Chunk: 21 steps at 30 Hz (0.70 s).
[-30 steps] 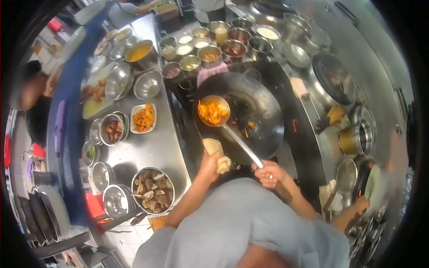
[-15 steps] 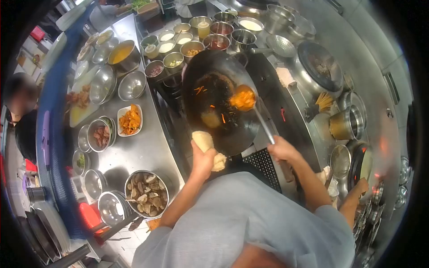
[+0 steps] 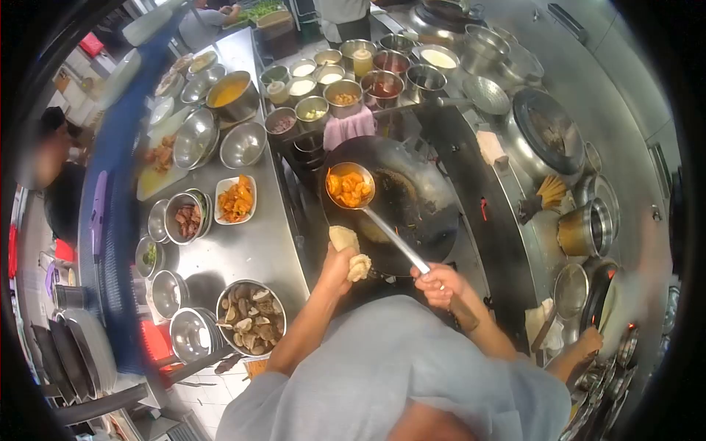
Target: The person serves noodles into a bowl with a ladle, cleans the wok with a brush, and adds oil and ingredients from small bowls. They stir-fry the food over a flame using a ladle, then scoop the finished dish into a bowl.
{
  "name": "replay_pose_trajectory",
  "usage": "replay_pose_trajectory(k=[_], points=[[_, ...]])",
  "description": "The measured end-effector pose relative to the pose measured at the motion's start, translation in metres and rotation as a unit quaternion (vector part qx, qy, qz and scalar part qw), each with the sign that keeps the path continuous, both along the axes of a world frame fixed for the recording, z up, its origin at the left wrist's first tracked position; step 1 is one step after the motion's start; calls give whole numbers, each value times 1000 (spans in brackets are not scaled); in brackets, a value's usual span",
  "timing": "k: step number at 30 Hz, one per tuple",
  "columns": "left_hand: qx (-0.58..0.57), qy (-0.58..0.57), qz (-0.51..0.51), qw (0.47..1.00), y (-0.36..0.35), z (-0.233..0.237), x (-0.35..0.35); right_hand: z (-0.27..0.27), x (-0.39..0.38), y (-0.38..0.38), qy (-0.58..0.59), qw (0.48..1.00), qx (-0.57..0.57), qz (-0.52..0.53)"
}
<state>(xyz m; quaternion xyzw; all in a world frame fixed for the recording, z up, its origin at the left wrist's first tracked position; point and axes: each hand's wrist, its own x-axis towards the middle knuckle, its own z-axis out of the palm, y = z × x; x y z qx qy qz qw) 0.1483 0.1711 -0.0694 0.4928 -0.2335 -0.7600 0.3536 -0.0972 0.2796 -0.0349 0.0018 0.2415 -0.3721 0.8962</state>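
Note:
My right hand [image 3: 440,283] is closed around the metal handle of a ladle [image 3: 397,239]. Its bowl is full of glossy orange food pieces [image 3: 348,188] and hangs over the left side of a dark wok [image 3: 423,165]. A thin layer of oil and brown residue coats the wok's inside. At the wok's near left rim, my left hand [image 3: 338,269] grips a folded pale yellow cloth [image 3: 343,237]; the rim under the cloth is hidden. Left of the wok, a square white dish [image 3: 251,197] on the steel counter holds similar orange pieces.
A large pot of mushrooms [image 3: 251,317] stands at the counter's near edge. Several seasoning pots [image 3: 344,97] line the back, with a pink cloth [image 3: 350,128] behind the wok. Another person's hand [image 3: 588,341] is at the right, near a pan. A person [image 3: 62,184] stands at far left.
The ladle with the orange food has swung left across the wok. The wok has tipped back down from its raised tilt, uncovering the pink cloth behind it. The view has shifted slightly.

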Motion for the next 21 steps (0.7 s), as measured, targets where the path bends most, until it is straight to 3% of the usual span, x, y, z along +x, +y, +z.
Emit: replay_pose_trajectory(k=[4, 8, 11, 13, 15, 18, 21], points=[[5, 34, 7, 999, 15, 3, 8, 25, -29, -10, 250, 968, 0, 25], [-25, -40, 15, 999, 23, 18, 7, 32, -37, -38, 489, 869, 4, 74], [-73, -115, -5, 991, 23, 28, -7, 27, -21, -58, 512, 854, -27, 88], [-120, -173, -7, 978, 17, 21, -14, 38, 2, -62, 444, 891, -38, 87], [-97, -199, -21, 975, -3, 10, -15, 48, 24, -57, 333, 939, -40, 77], [-44, -152, 35, 987, -20, 1, -2, 49, 31, -55, 83, 995, -5, 57], [4, -62, 95, 994, -12, 16, 20, 64, 49, -65, 23, 995, -40, 92]])
